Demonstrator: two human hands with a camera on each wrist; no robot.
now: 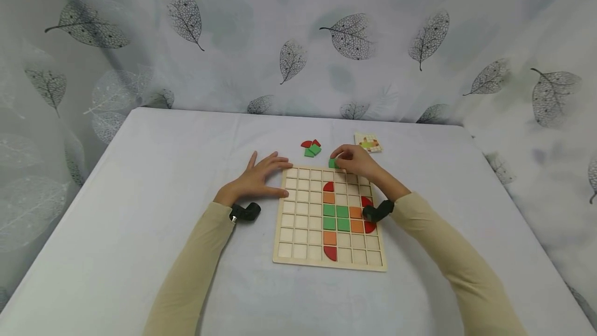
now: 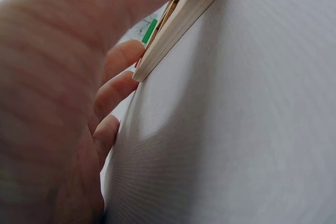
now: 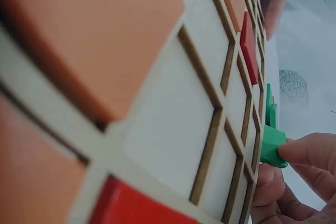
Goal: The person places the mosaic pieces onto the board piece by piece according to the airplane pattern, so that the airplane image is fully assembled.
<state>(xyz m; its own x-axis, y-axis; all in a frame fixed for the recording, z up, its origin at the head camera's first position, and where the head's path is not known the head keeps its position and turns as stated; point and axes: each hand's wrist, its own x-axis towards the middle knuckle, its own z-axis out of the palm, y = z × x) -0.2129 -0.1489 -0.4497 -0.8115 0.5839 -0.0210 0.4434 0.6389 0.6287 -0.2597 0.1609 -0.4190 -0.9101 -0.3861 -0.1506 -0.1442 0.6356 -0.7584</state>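
A wooden grid board (image 1: 298, 222) lies on the table with green and orange squares and red quarter-round tiles set in some cells. My left hand (image 1: 256, 176) rests at the board's left edge with fingers spread, thumb and fingertips touching the rim; the left wrist view shows the fingers (image 2: 118, 88) against the wooden edge. At the board's far edge my right hand (image 1: 356, 161) pinches a green square tile (image 3: 273, 145) between thumb and fingers. A small pile of loose tiles, green square tiles (image 1: 315, 150) and red tiles (image 1: 306, 144), lies beyond the board.
A pattern card (image 1: 368, 142) with a printed grid lies behind my right hand. The white-covered table (image 1: 140, 196) runs to a leaf-print curtain (image 1: 261, 40) at the back and sides. Black wrist cameras (image 1: 247, 212) sit on both wrists.
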